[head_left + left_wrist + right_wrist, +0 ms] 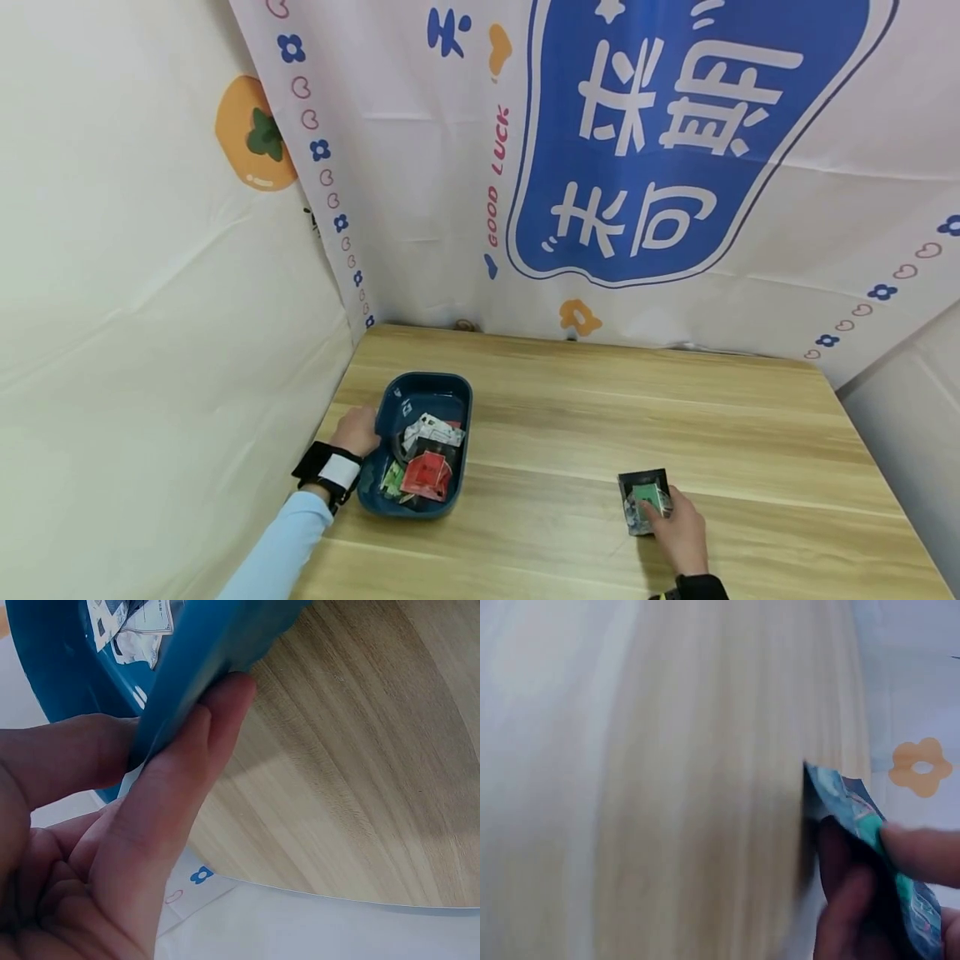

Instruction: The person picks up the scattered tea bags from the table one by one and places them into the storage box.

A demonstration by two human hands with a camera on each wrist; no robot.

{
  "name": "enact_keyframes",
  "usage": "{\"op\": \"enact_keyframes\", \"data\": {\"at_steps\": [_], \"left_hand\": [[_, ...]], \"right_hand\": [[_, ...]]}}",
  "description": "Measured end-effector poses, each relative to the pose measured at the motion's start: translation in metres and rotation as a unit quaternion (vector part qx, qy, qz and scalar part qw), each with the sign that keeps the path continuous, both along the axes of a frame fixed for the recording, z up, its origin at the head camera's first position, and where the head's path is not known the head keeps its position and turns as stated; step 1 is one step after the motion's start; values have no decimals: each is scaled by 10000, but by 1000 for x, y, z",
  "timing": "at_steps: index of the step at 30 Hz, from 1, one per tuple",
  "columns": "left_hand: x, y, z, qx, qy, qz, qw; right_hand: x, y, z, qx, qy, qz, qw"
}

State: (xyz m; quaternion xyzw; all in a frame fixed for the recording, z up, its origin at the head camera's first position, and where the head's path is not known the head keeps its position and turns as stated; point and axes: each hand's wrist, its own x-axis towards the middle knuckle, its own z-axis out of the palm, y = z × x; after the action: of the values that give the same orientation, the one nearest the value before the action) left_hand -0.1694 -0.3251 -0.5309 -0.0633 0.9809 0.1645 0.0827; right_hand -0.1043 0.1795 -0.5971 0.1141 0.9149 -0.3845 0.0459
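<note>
My left hand (pixel 356 431) grips the left wall of a dark blue plastic tub (pixel 442 403). The left wrist view shows the thumb on the inner side of the tub's wall (pixel 176 690) and the fingers along the outer side. Inside the tub lie several small sachets, among them a red one (pixel 427 475), a white one (pixel 432 429) and a green one (pixel 392 481). Towards the front right, my right hand (pixel 684 533) pinches a black sachet with a green label (pixel 645 497) between thumb and fingers. In the right wrist view this sachet (pixel 840 796) appears slightly bent.
The wooden table (pixel 547 450) runs between the tub and my right hand. A white cloth with a blue printed panel (pixel 637 167) hangs behind the table's back edge. White sheeting (pixel 150 333) stands along the left side.
</note>
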Motion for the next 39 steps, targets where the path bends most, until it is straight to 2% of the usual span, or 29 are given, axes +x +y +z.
{"op": "enact_keyframes", "data": {"at_steps": [14, 27, 39], "left_hand": [[-1, 1, 1, -44, 29, -46, 10000], [3, 4, 6, -42, 81, -133, 9999], [2, 2, 4, -65, 84, -94, 9999]], "right_hand": [[-11, -24, 18, -440, 533, -81, 9976], [-18, -44, 19, -703, 566, -3, 9959], [-17, -58, 21, -851, 640, 19, 9943]]}}
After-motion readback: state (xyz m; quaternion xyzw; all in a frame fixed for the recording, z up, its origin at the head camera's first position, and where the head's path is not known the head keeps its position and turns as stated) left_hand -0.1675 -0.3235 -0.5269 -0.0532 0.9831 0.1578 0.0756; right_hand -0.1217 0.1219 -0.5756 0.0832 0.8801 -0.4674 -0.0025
